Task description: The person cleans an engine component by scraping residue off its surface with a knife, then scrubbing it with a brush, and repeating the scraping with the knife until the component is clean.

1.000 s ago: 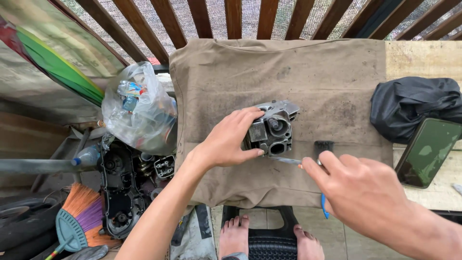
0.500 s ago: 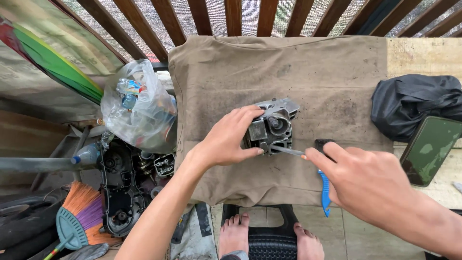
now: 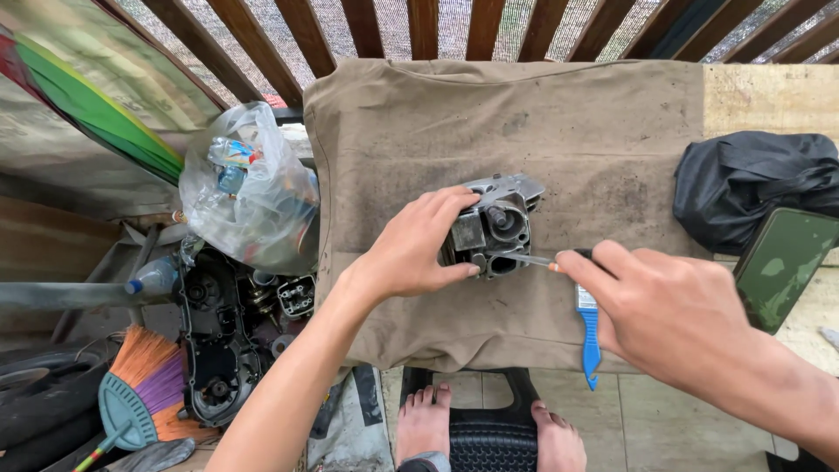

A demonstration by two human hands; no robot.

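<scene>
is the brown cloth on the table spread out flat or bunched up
Spread out. The brown cloth lies mostly flat, its front edge hanging over the table; the left hand steadies a grey metal engine part on it.

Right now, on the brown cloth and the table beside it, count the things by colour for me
Grey: 1, the metal engine part under the left hand.
Blue: 1, the brush by the right hand.
Black: 1, the bag.
Dark green: 1, the phone.
Total: 4
</scene>
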